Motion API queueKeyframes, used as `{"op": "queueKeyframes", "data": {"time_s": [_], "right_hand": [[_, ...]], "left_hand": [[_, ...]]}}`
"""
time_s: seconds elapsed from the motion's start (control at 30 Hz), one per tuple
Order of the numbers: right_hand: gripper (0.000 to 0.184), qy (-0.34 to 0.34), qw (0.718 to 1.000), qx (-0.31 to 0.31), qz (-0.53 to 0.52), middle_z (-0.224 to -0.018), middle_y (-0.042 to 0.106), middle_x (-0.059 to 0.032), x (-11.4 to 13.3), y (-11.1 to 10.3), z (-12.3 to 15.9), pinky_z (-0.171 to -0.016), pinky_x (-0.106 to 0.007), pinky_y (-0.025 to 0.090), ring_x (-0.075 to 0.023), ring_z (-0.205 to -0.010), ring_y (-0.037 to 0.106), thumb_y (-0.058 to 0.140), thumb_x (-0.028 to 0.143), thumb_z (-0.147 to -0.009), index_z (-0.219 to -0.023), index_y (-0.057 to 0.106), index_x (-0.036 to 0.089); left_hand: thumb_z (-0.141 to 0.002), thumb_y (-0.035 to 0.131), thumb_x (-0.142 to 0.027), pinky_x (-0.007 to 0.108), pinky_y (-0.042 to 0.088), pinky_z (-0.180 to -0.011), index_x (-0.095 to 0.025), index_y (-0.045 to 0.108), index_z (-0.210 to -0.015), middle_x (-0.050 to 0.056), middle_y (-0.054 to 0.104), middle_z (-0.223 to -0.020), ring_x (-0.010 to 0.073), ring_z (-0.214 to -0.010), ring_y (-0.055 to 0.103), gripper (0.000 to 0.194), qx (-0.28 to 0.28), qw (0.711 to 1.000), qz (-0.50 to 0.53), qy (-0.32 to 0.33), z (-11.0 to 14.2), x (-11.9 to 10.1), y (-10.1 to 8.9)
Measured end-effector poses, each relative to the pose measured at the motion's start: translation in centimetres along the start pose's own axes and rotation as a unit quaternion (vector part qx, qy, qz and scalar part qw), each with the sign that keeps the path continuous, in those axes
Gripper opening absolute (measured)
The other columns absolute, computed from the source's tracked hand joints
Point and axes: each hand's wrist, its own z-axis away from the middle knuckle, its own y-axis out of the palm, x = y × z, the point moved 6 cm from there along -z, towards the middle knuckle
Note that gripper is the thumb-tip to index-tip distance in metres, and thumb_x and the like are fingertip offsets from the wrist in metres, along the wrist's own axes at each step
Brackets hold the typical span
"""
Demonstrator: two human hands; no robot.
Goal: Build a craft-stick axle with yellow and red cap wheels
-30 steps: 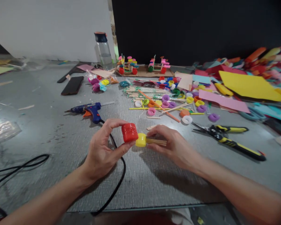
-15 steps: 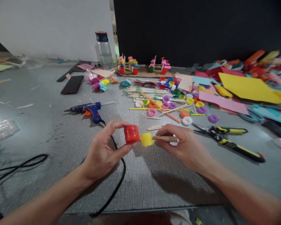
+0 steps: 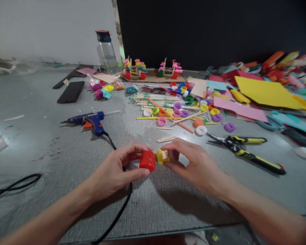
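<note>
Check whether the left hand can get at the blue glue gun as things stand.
Likely yes: only the black cord lies between left hand and glue gun, though that hand's grip is on the red piece.

Glossy red plastic caps point(image 3: 147, 161) between the left fingertips; smooth yellow plastic point(image 3: 160, 157) at the right fingertips. Beneath the fingers, the grey tabletop point(image 3: 153, 207) has a fine, rough-looking texture. Beyond them lie matt, pale wooden sticks point(image 3: 165, 139) and a blue plastic glue gun point(image 3: 93, 121).
</note>
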Motion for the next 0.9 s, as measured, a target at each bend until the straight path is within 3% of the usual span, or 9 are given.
{"op": "queueKeyframes", "data": {"time_s": [0.13, 0.23, 0.47, 0.67, 0.9], "right_hand": [[0.036, 0.019, 1.000, 0.002, -0.002, -0.119, 0.066, -0.0085, -1.1, 0.5, 0.0, -0.089, -0.039, 0.056, -0.0222, -0.104, 0.067, 0.076, 0.018, -0.089, -0.122, 0.064, 0.024], [0.036, 0.019, 1.000, 0.016, 0.009, -0.123, 0.067, -0.0099, -1.6, 0.9, -0.1, -0.097, -0.046, 0.054, -0.0261, -0.116, 0.064, 0.080, 0.016, -0.085, -0.116, 0.065, 0.023], [0.030, 0.049, 0.998, 0.016, -0.035, -0.120, 0.072, -0.0080, -1.7, 0.1, -0.1, -0.095, -0.041, 0.055, -0.0224, -0.109, 0.068, 0.074, 0.017, -0.089, -0.116, 0.063, 0.022], [0.032, -0.007, 0.999, -0.037, -0.002, -0.122, 0.070, -0.0086, -0.7, -1.9, 0.7, -0.099, -0.038, 0.053, -0.0217, -0.114, 0.067, 0.069, 0.019, -0.090, -0.121, 0.059, 0.021], [0.027, 0.001, 0.999, -0.021, 0.030, -0.112, 0.071, -0.0043, -0.8, -2.1, 0.9, -0.091, -0.033, 0.056, -0.0192, -0.102, 0.070, 0.066, 0.016, -0.090, -0.114, 0.057, 0.023]], "left_hand": [[-0.084, 0.080, -0.029, 0.038, 0.056, -0.103, -0.024, 0.068, -0.118, 0.007, 0.073, -0.123, 0.0221, -0.112, 0.071, 0.037, 0.004, 0.996, 0.036, -0.079, 0.1, 0.5, -0.2], [-0.084, 0.081, -0.032, 0.036, 0.053, -0.106, -0.023, 0.067, -0.118, 0.006, 0.072, -0.123, 0.0210, -0.113, 0.070, 0.038, 0.007, 0.993, 0.049, -0.105, 0.1, 0.4, -0.1], [-0.082, 0.081, -0.031, 0.033, 0.053, -0.102, -0.026, 0.068, -0.114, 0.002, 0.073, -0.118, 0.0185, -0.109, 0.070, 0.034, -0.028, 0.991, 0.039, -0.126, 0.3, 0.4, -0.7], [-0.079, 0.082, -0.028, 0.028, 0.057, -0.094, -0.026, 0.068, -0.109, 0.000, 0.076, -0.109, 0.0162, -0.101, 0.072, 0.033, -0.074, 0.988, 0.025, -0.135, 0.4, 0.6, -1.5], [-0.080, 0.080, -0.027, 0.024, 0.056, -0.086, -0.029, 0.067, -0.111, -0.002, 0.075, -0.104, 0.0136, -0.095, 0.071, 0.034, -0.085, 0.988, -0.004, -0.128, 0.3, 1.0, -1.7]]}}
